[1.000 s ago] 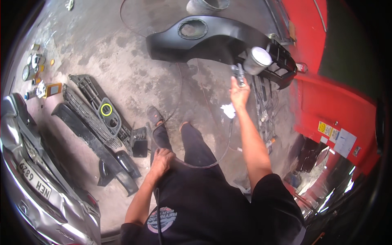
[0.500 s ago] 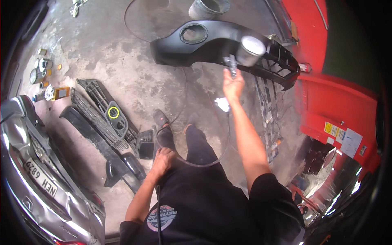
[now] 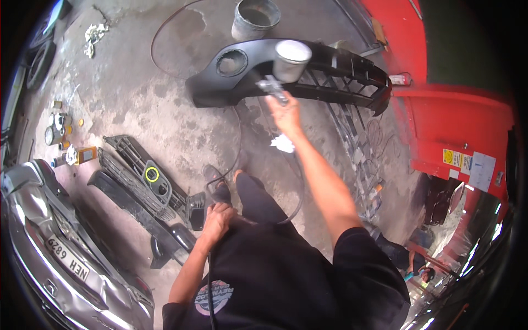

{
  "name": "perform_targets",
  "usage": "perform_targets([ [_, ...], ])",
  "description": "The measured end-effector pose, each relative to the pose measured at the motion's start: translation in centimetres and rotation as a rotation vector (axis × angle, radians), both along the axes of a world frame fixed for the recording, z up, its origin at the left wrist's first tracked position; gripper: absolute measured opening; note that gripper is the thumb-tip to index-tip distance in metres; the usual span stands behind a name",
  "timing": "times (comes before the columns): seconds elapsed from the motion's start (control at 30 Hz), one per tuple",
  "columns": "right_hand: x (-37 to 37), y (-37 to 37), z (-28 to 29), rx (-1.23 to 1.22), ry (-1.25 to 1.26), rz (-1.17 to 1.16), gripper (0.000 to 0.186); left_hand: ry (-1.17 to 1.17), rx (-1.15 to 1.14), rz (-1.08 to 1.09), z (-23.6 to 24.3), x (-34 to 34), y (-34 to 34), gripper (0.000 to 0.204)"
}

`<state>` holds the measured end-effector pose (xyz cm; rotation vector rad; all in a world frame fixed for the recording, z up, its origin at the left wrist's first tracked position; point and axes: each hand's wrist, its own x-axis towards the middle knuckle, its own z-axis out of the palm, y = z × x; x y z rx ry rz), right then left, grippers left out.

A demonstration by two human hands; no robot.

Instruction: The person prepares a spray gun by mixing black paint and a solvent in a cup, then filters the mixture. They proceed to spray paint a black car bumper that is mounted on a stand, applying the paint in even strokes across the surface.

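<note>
My right hand (image 3: 286,114) is closed around a spray gun (image 3: 272,88), held out ahead of me with the arm stretched. On the gun sits a pale paint cup (image 3: 291,61) with a white lid, slightly blurred. Just beyond it is a black car bumper (image 3: 212,88) with a round opening at its left end; the cup hides part of its middle. White crumpled material (image 3: 282,143) shows below my right wrist. Near my waist, my left hand (image 3: 219,220) is closed on a dark air hose (image 3: 258,222), which loops toward the right arm.
A grey bucket (image 3: 256,22) stands behind the bumper. Grilles (image 3: 129,176) and trim pieces lie on the floor at left, beside a silver car part (image 3: 41,220) and several cans (image 3: 58,132). A red panel (image 3: 456,121) stands at right. Another person (image 3: 410,256) is at lower right.
My right hand and the spray gun have moved left along the bumper. The whole view has shifted, and another person now shows at lower right. My left hand keeps hold of the hose.
</note>
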<state>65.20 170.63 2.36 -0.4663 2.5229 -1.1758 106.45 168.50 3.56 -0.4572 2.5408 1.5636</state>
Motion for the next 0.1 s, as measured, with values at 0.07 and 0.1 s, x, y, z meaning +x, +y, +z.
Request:
perform_targets([
  [0.07, -3.0, 2.4, 7.1, 0.094, -0.172, -0.03, 0.056, 0.003, 0.018, 0.008, 0.7, -2.0, 0.2, 0.026],
  [0.1, -3.5, 3.4, 7.8, 0.098, -0.165, -0.047, 0.056, 0.02, 0.041, -0.006, 0.9, -3.3, 0.4, 0.026],
])
